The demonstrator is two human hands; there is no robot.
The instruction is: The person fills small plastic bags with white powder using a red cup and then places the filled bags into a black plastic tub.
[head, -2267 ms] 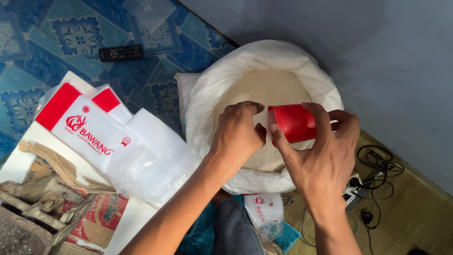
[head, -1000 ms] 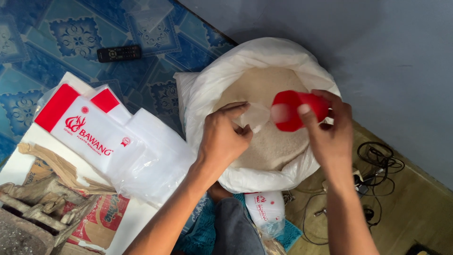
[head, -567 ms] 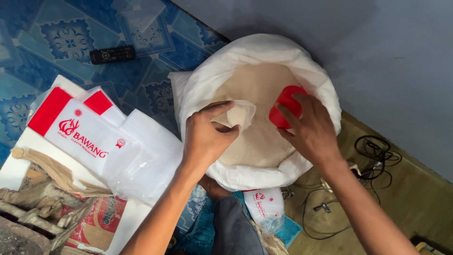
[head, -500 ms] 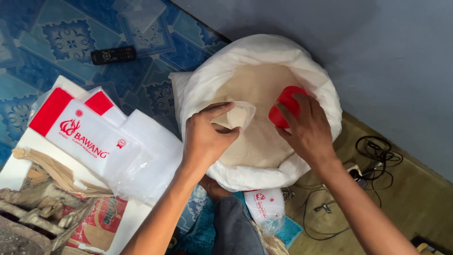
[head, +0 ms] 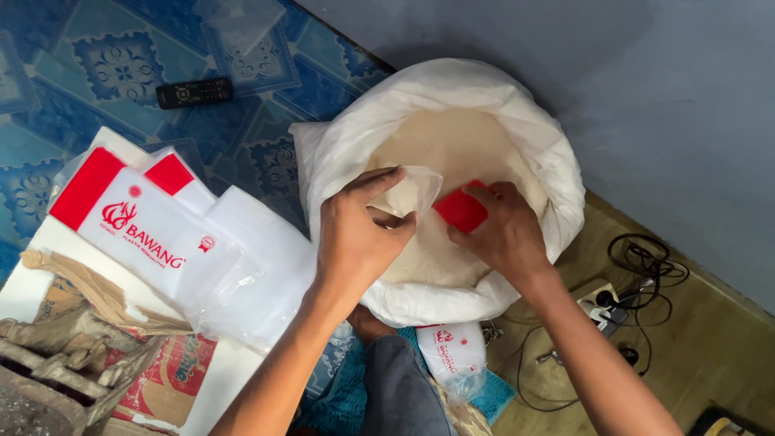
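The red scoop (head: 460, 210) is lying low inside the big white sack (head: 557, 153), its edge sinking into the pale grain (head: 460, 141); only a small flat red part is showing. The right hand (head: 504, 234) is closing its fingers over the scoop from above. Just beside it, the left hand (head: 355, 238) is pinching the mouth of a small clear plastic bag (head: 412, 194), holding it open over the grain. Compared with half a second ago, the scoop is sitting nearer to the bag and lower. A stack of red-and-white plastic bag packs (head: 153, 230) is lying left of the sack, and a black remote (head: 194, 92) on the blue floor.
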